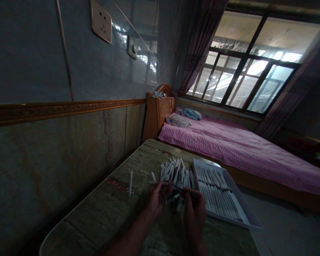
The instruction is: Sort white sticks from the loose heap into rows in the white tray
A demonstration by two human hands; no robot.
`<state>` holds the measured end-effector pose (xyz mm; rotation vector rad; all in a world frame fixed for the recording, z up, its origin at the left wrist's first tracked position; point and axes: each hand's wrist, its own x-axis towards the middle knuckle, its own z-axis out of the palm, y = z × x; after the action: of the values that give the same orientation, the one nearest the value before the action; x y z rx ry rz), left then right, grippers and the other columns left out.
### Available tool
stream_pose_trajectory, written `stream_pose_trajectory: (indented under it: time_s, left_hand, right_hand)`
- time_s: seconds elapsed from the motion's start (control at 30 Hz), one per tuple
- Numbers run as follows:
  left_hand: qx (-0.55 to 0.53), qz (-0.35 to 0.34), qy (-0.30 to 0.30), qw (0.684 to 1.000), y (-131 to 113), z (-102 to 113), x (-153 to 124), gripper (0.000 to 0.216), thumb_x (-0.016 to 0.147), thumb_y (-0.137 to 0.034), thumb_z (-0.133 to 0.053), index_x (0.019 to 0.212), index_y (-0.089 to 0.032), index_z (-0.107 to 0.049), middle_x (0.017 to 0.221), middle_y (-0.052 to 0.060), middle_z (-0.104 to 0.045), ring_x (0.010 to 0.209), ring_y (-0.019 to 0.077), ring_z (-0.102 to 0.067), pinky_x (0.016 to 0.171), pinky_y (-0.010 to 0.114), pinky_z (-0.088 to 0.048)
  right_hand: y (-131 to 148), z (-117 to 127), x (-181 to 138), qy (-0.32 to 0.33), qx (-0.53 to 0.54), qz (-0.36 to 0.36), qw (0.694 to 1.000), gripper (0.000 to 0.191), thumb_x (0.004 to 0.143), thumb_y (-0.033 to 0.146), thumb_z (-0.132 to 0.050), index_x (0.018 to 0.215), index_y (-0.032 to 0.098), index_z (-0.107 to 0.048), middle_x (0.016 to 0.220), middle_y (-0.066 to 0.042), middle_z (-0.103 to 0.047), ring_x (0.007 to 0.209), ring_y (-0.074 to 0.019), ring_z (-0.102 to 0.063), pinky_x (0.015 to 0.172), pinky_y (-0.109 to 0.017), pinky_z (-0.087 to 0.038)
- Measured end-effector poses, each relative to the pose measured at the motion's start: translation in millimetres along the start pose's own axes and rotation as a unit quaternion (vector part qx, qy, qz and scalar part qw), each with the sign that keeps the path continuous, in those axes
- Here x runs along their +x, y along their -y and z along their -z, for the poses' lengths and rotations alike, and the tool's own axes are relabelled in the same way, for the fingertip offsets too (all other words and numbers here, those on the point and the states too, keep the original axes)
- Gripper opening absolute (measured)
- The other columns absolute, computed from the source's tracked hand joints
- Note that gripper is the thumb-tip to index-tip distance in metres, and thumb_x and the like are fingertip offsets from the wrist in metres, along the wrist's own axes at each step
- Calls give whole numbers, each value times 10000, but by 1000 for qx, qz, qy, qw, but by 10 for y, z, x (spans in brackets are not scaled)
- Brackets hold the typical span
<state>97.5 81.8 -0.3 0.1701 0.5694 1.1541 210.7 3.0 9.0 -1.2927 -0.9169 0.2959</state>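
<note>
My left hand is closed on a slim white pen-like tube, held crosswise over the table. My right hand pinches a thin dark pen-like stick, its tip pointing left at the tube. Whether the two touch is too dim to tell. Just beyond my hands lies a loose heap of white tubes. Some small dark and pale pieces sit between my hands, too blurred to name. To the right, a shallow white tray holds rows of white sticks with dark middles.
A single white tube lies apart on the left of the marble-patterned table. A tiled wall runs along the left side. Beyond the table stands a bed with a pink checked cover, under a window.
</note>
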Motion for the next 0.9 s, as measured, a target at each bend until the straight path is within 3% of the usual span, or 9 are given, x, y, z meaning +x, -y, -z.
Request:
stream_pose_trajectory:
  time_s: [0.13,0.23,0.43,0.6,0.67,0.73,0.83,0.9]
  left_hand:
    - [-9,5,0,1000,-2,-23,-27,174,885,-116,-579,735,-116,-667,704,70,-758,628,161,-734,617,247,-609]
    - [5,-6,14,1000,6,-26,-37,124,848,-153,-648,725,-138,-645,708,54,-758,637,166,-735,632,262,-612]
    - [109,-59,54,991,55,-34,-115,307,689,-379,-811,780,-166,-609,741,58,-758,637,210,-733,619,309,-599]
    - [120,-60,59,989,44,-81,-232,357,670,-434,-808,816,-158,-633,806,84,-762,743,237,-741,678,326,-587]
    - [91,-91,28,991,-117,-84,-227,316,699,-411,-784,800,-150,-635,810,87,-758,725,215,-732,689,319,-585]
    - [79,-165,-23,983,-407,-48,-184,250,745,-374,-742,804,-158,-631,823,80,-755,739,197,-727,713,312,-583]
    - [108,-325,-118,932,-969,115,-90,208,808,-372,-647,810,-166,-617,861,78,-744,787,181,-714,717,286,-566]
    - [160,-391,-175,889,-1305,281,-38,218,811,-391,-611,791,-174,-601,843,63,-726,786,177,-699,711,278,-552]
  right_hand:
    - [-12,13,-5,5,-6,-1,1000,219,875,394,-595,969,196,-602,951,-57,-692,874,-191,-673,797,-330,-525]
    - [-30,17,0,10,-23,8,1000,233,862,406,-600,969,199,-608,942,-53,-687,863,-192,-667,789,-330,-520]
    - [-25,-7,-25,17,-41,12,999,214,863,401,-567,938,206,-616,897,-46,-686,847,-198,-658,777,-329,-512]
    - [-41,-76,-86,78,-57,22,995,258,835,366,-581,1044,216,-600,999,-70,-690,898,-215,-664,787,-346,-529]
    - [-73,-80,-109,90,-75,35,992,299,831,351,-570,1098,218,-587,1037,-81,-685,899,-221,-667,773,-355,-535]
    - [-96,-62,-137,119,-111,68,984,269,841,332,-542,1078,226,-609,1043,-79,-683,914,-224,-659,780,-357,-531]
    - [-64,-37,-203,204,-165,119,958,215,870,263,-484,1010,237,-646,1035,-66,-672,947,-209,-638,813,-328,-512]
    - [10,-46,-270,263,-195,137,935,233,876,186,-452,982,235,-654,1001,-57,-668,927,-186,-634,806,-286,-502]
